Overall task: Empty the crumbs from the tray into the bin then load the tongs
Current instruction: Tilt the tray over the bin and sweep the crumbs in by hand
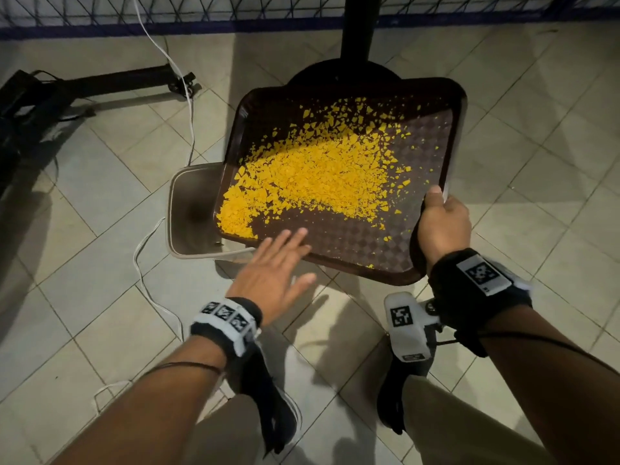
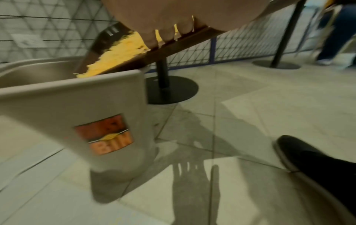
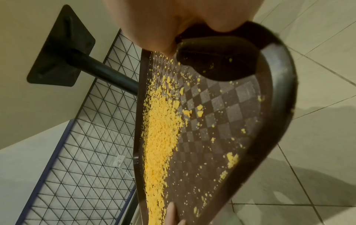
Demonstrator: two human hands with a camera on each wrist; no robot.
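Note:
A dark brown checkered tray point(image 1: 432, 135) is tilted down to the left over a beige bin point(image 1: 188, 209). Yellow crumbs point(image 1: 302, 176) are heaped toward its lower left corner, which hangs over the bin's mouth. My right hand point(image 1: 439, 223) grips the tray's near right corner, thumb on the rim. My left hand point(image 1: 278, 263) is flat with fingers straight, fingertips reaching over the tray's near edge beside the crumbs. In the left wrist view the crumbs point(image 2: 115, 51) slide toward the bin point(image 2: 80, 106). The right wrist view shows the tray point(image 3: 273, 106) and crumbs point(image 3: 161, 134) close up. No tongs are in view.
A black table post with a round base point(image 1: 355, 45) stands just behind the tray. A white cable point(image 1: 191, 109) runs across the tiled floor past the bin. A black stand point(image 1: 84, 88) lies at the far left. A wire fence point(image 1: 235, 8) lines the back. My shoes point(image 1: 268, 397) are below.

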